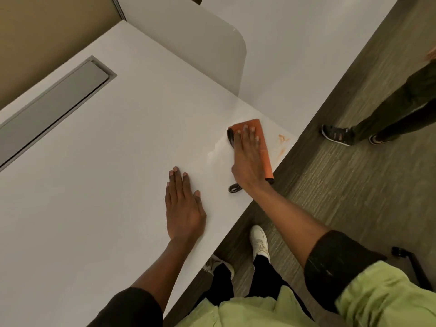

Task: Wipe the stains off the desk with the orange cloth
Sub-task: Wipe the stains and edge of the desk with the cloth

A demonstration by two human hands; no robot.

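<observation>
Your left hand (182,206) lay flat and open on the white desk (99,161), bracing, while your right hand (247,159), fingers spread, pressed the folded orange cloth (262,138) flat near the desk's right edge. The orange stains (283,143) sat just right of the cloth, so I'd have kept the palm pressure and swept right over them. The cloth's underside was hidden, and I couldn't identify the small dark object (234,188) by your wrist.

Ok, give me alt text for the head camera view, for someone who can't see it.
A person's right hand presses an orange cloth flat on a white desk, beside orange stains near the desk's edge. The left hand rests flat on the desk.
</observation>
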